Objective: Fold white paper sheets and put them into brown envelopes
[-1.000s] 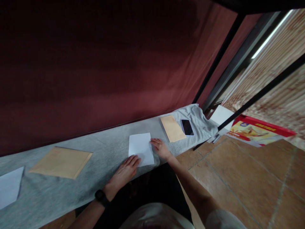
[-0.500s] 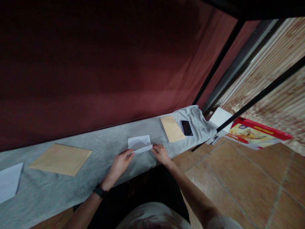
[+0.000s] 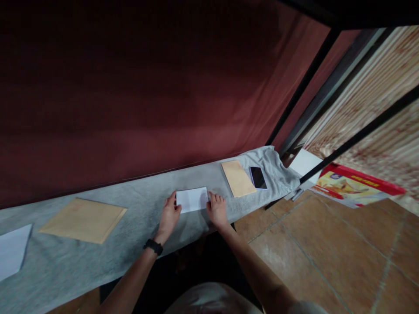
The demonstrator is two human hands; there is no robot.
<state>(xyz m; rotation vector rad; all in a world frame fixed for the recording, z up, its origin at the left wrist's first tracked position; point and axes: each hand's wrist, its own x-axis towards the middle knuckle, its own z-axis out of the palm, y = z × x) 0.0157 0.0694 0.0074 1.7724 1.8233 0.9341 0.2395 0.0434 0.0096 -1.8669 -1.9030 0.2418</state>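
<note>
A folded sheet of white paper (image 3: 192, 200) lies on the grey cloth, between my two hands. My left hand (image 3: 169, 214) grips its left edge, fingers at the far corner and thumb near the front. At the opposite edge, my right hand (image 3: 216, 209) has its fingers curled against the paper. Right of the hands rests a small tan envelope (image 3: 238, 178), with a dark-screened phone (image 3: 258, 178) beside it. A larger tan envelope (image 3: 83, 220) lies off to the left.
Grey cloth (image 3: 140, 218) covers the long narrow bench along the dark red wall (image 3: 147, 148). More white paper (image 3: 13, 250) is at the far left. Black metal posts (image 3: 303, 87) rise at the right, near a red-and-yellow box (image 3: 355, 183) on the tiled floor (image 3: 327, 248).
The paper's raised near flap has been folded over away from me, so the paper now lies flatter. Both hands have moved slightly forward to its side edges.
</note>
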